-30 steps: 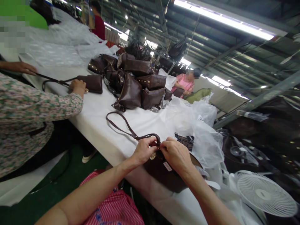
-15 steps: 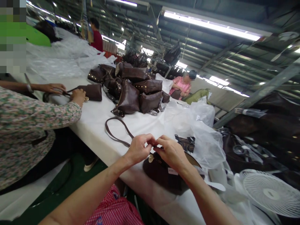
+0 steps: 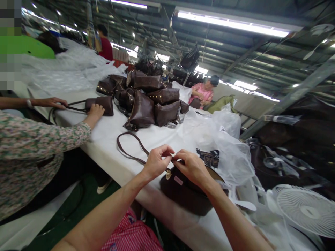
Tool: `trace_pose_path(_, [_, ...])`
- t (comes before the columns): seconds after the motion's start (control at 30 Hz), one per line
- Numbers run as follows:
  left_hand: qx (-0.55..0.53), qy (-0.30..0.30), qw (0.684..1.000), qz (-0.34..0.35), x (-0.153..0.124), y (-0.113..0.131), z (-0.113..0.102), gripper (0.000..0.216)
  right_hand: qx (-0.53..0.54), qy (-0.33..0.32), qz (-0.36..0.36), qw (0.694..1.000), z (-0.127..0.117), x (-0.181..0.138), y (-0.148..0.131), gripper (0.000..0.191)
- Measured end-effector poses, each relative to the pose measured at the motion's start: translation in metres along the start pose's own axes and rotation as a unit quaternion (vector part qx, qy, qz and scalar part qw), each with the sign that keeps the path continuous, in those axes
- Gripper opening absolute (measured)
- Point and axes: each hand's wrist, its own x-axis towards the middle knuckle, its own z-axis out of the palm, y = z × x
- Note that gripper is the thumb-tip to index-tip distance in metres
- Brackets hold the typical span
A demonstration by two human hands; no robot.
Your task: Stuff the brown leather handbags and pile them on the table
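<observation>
A dark brown leather handbag (image 3: 183, 198) sits at the table's near edge, with its top facing up and its tan lining partly showing. My left hand (image 3: 158, 162) and my right hand (image 3: 192, 169) meet above its near rim. Their fingertips pinch close together on something small and dark that I cannot make out. Just below the fingers hang a gold-coloured piece (image 3: 168, 173) and a small pale label (image 3: 178, 180) against the bag's side. The brown shoulder strap (image 3: 129, 153) loops out over the white table to the left, passing beside my left hand.
Several brown bags (image 3: 142, 108) are heaped further back. Black printed tags (image 3: 208, 157) and clear plastic bags (image 3: 230, 153) lie to the right, near a white fan (image 3: 309, 211). A co-worker's hand (image 3: 96, 111) rests on another brown bag (image 3: 106, 105) at left.
My hands stay at the bag's rim, the left fingers lifting apart slightly. The pale label has swung left and up. The co-worker's hands have separated, one sliding onto their bag, the other drawing its strap left.
</observation>
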Motion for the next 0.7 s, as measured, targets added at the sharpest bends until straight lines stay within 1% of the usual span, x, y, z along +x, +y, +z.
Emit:
trace_pose_path(0.17, [0.027,-0.005,0.999,0.023,0.001,0.004,-0.001,0.017,0.002,0.022,0.023,0.999,0.002,0.002,0.001,0.016])
trace_pose_path(0.27, [0.034,-0.009,0.999,0.034,0.002,0.006,-0.002,0.017,-0.002,0.019,0.026,0.999,0.002,0.006,0.001,0.018])
trace_pose_path(0.33, [0.027,-0.002,0.999,0.026,0.003,0.005,-0.001,0.014,-0.005,0.012,0.022,1.000,0.002,0.009,0.001,0.020])
trace_pose_path(0.43, [-0.008,0.010,1.000,-0.002,0.006,-0.001,0.000,0.009,-0.005,0.010,0.020,1.000,0.002,0.012,0.003,0.021])
trace_pose_path(0.5, [-0.056,0.011,0.998,-0.027,0.006,-0.007,0.001,0.006,0.012,0.016,0.021,1.000,0.003,0.012,0.006,0.021])
trace_pose_path(0.57, [-0.112,0.008,0.992,-0.048,0.005,-0.015,0.003,0.008,0.033,0.026,0.019,0.999,0.005,0.013,0.009,0.021])
trace_pose_path(0.63, [-0.150,-0.004,0.987,-0.053,0.003,-0.023,0.005,0.013,0.053,0.032,0.014,0.998,0.007,0.013,0.012,0.020])
trace_pose_path(0.7, [-0.148,-0.013,0.988,-0.039,-0.001,-0.028,0.007,0.014,0.067,0.035,0.016,0.997,0.008,0.013,0.014,0.018])
